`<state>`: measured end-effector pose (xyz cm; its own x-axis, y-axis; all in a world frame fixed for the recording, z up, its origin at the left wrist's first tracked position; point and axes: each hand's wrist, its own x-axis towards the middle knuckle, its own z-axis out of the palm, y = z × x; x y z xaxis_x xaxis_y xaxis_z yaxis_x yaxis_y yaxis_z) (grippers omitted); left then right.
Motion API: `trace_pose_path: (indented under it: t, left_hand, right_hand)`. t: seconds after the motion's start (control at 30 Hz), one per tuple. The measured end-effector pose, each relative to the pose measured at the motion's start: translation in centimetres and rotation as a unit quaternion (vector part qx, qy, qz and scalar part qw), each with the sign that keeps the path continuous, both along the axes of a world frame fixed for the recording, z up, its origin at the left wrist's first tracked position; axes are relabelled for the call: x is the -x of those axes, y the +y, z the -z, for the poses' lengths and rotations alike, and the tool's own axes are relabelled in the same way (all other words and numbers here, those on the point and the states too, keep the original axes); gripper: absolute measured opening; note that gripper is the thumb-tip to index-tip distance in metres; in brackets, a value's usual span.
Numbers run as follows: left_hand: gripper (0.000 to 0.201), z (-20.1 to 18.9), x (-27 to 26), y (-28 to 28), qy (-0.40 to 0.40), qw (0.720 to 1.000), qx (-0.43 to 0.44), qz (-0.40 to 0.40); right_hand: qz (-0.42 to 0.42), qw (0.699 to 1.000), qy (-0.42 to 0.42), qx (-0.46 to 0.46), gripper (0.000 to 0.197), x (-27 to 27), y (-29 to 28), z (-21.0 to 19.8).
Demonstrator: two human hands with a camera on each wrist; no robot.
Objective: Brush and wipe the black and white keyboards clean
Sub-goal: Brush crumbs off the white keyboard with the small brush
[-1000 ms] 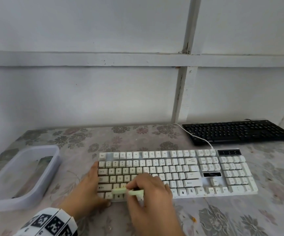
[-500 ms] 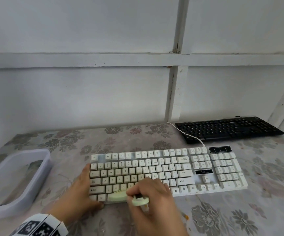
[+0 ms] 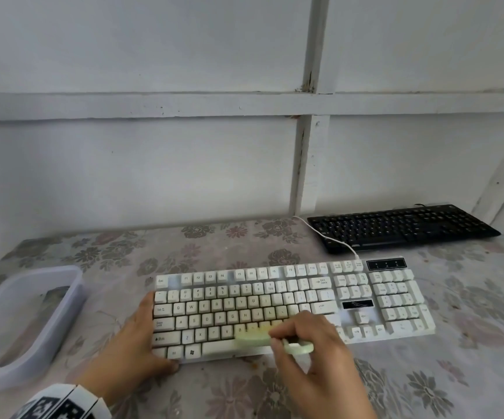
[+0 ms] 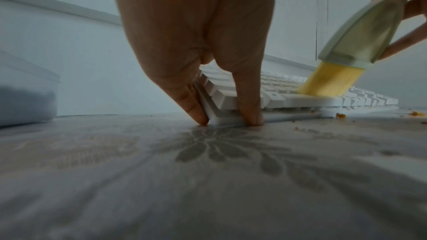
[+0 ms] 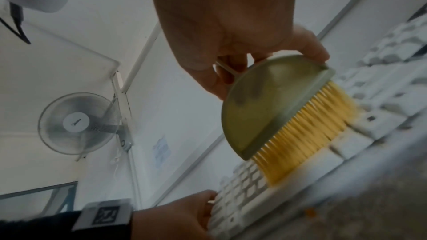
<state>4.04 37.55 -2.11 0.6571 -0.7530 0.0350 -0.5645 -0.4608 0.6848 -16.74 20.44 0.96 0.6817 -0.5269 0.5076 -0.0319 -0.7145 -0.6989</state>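
— So where does the white keyboard (image 3: 290, 306) sit?
— Flat on the floral tablecloth (image 3: 426, 373), near the front edge; the black keyboard (image 3: 401, 226) lies farther back on the right, apart from it, with a white cable (image 3: 329, 238) running between them.
— And the hands?
— The left hand (image 3: 132, 346) braces the white keyboard's near left corner, thumb against the front edge and fingers along the left side, tips down on the cloth. The right hand (image 3: 314, 355) is clamped on a pale green brush (image 3: 262, 338), whose yellow bristles (image 4: 330, 81) press on the lower key rows near the space bar.
— Anything else?
— Orange crumbs (image 4: 340, 115) lie on the cloth just in front of the keyboard. A translucent plastic tub (image 3: 27, 322) stands at the left.
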Motion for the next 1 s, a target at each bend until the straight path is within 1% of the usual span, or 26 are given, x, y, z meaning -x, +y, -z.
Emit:
trace_pose_path:
  t: [0.07, 0.1, 0.13, 0.2, 0.27, 0.33, 0.37, 0.47, 0.53, 0.6, 0.7, 0.73, 0.8, 0.9, 1.0]
  left_hand:
    - [0.104, 0.1, -0.1, 0.0, 0.001, 1.000, -0.005, -0.005]
    - [0.105, 0.2, -0.2, 0.0, 0.000, 1.000, -0.006, -0.007]
    - [0.104, 0.3, -0.2, 0.0, 0.001, 1.000, -0.004, -0.007]
    - [0.099, 0.2, -0.1, 0.1, 0.003, 1.000, -0.003, -0.006]
    - [0.095, 0.0, 0.0, 0.1, 0.008, 1.000, -0.004, -0.009]
    - [0.096, -0.1, 0.0, 0.1, 0.017, 1.000, -0.005, -0.010]
    - [0.097, -0.1, 0.1, 0.1, 0.020, 1.000, -0.009, -0.011]
    - [0.101, 0.0, 0.1, 0.1, 0.017, 0.999, -0.022, -0.021]
    - [0.102, 0.0, 0.2, 0.0, 0.018, 0.999, -0.025, -0.025]
    - [0.099, 0.0, 0.1, 0.0, 0.017, 0.999, -0.027, -0.025]
    - [0.100, 0.1, 0.0, 0.0, 0.017, 0.999, -0.026, -0.026]
    - [0.100, 0.1, -0.1, 0.1, 0.019, 0.999, -0.021, -0.026]
    - [0.101, 0.2, -0.2, 0.1, 0.020, 0.999, -0.019, -0.023]
    - [0.103, 0.5, -0.3, 0.2, 0.023, 0.999, -0.013, -0.019]
    - [0.105, 0.6, -0.5, 0.2, 0.028, 0.999, -0.009, -0.016]
  right_hand:
    - [0.027, 0.999, 0.022, -0.037, 0.028, 0.4, -0.8, 0.1]
    - [0.033, 0.999, 0.020, -0.033, 0.031, 0.5, -0.9, -0.1]
    - [0.030, 0.999, 0.011, -0.018, 0.027, 0.6, -0.8, -0.3]
    - [-0.006, 1.000, -0.007, -0.006, 0.013, 0.5, -0.3, -0.7]
    - [-0.023, 1.000, -0.002, -0.012, 0.011, 0.5, -0.3, -0.5]
    - [0.006, 1.000, 0.000, -0.006, 0.011, 1.1, -1.0, -0.2]
    - [0.023, 1.000, -0.001, -0.009, 0.013, 1.5, -1.6, -0.1]
    - [0.059, 0.998, -0.010, -0.008, 0.027, 2.8, -3.1, -0.3]
    - [0.054, 0.998, -0.028, -0.028, 0.025, 3.4, -3.7, -0.8]
    - [0.038, 0.997, -0.043, -0.056, 0.021, 3.7, -4.0, -1.1]
    - [0.035, 0.997, -0.038, -0.063, 0.020, 4.1, -4.7, -0.7]
    - [0.046, 0.996, -0.032, -0.063, 0.022, 4.3, -5.2, -0.4]
    - [0.077, 0.994, -0.025, -0.077, 0.033, 5.1, -6.6, 0.0]
    - [0.106, 0.993, -0.016, -0.046, 0.039, 6.1, -7.8, -0.6]
    - [0.071, 0.994, -0.023, -0.083, 0.040, 6.3, -7.4, -1.3]
